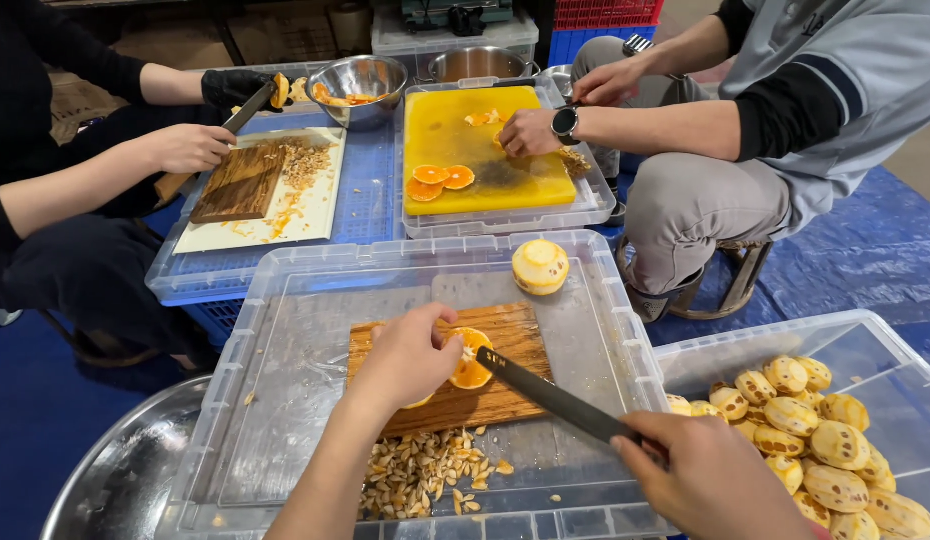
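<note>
My left hand [405, 358] presses down on an orange fruit half [471, 362] lying cut side up on a small wooden cutting board [505, 330]. My right hand [710, 475] grips the handle of a dark knife [545, 392], whose tip touches the fruit's right edge. The board rests on an upturned clear plastic lid [305, 330]. A peeled whole fruit [540, 266] sits on the lid's far edge. Pale seeds [420, 475] are heaped in front of the board.
A clear bin [865, 350] at right holds several peeled fruits [835, 450]. A steel basin [125, 470] lies at lower left. Across, one person cuts on a yellow board [485, 150]; another holds a knife by a wooden board [240, 185]. A steel bowl [363, 88] stands between them.
</note>
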